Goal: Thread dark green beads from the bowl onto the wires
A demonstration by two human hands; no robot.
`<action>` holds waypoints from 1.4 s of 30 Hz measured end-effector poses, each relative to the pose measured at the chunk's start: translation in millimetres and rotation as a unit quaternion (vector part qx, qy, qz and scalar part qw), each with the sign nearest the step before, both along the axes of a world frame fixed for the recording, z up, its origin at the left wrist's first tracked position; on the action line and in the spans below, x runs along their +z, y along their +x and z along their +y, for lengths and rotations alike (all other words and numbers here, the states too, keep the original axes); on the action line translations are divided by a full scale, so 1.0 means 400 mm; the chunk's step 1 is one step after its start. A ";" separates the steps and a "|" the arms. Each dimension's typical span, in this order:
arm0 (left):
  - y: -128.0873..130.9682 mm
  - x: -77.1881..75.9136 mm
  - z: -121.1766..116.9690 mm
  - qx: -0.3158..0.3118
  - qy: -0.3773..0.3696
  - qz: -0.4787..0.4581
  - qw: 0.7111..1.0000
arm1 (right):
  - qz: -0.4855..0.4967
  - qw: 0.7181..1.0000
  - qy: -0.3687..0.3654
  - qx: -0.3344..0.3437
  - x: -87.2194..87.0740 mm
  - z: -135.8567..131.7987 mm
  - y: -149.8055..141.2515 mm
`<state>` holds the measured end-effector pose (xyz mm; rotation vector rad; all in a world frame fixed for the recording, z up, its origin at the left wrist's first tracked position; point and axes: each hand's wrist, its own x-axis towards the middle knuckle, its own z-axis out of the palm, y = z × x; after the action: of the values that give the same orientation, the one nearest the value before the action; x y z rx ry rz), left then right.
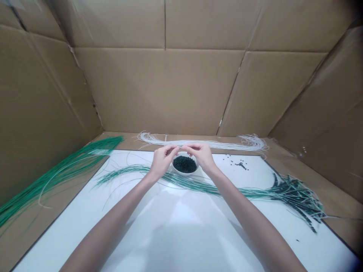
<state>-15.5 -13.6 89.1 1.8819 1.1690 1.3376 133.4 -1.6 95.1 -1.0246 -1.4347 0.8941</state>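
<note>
My left hand [162, 161] and my right hand [203, 155] meet fingertip to fingertip just above the far rim of a small white bowl [185, 174]. Thumb and fingers of each are pinched together. Whatever lies between them is too small to make out. Dark beads [184, 164] fill much of the bowl. Beneath my forearms a bundle of thin green strands [195, 184] runs across the white board [181, 238]. Its right end fans out into strands strung with dark beads [300, 200].
A bundle of white strands [224, 145] lies behind the bowl, along the back. More green strands [68, 166] rest at the left edge. Several loose dark beads [241, 165] are scattered right of the bowl. Cardboard walls [159, 90] enclose the back and both sides.
</note>
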 end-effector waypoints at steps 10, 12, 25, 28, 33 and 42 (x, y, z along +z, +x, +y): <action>-0.023 -0.031 0.040 0.063 -0.048 0.098 0.992 | -0.476 0.877 -0.009 0.067 -0.062 0.049 0.050; -0.028 -0.048 0.055 0.049 -0.087 0.114 0.988 | -0.502 0.862 -0.012 0.074 -0.089 0.054 0.044; 0.010 -0.174 0.064 0.098 -0.017 0.035 0.994 | -0.505 0.858 0.040 0.084 -0.120 0.064 0.054; 0.022 -0.198 0.057 0.114 0.027 0.007 0.993 | -0.487 0.867 0.058 0.092 -0.132 0.059 0.059; 0.028 -0.217 0.051 0.094 0.046 -0.003 0.994 | -0.383 0.918 0.069 0.076 -0.146 0.047 0.063; 0.032 -0.207 0.034 0.066 0.104 0.049 0.991 | -0.156 0.986 -0.015 0.050 -0.158 0.034 0.059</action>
<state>-2.8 0.0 6.3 2.0680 1.2646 1.5044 157.1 11.9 31.8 -1.1614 -1.7519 0.8551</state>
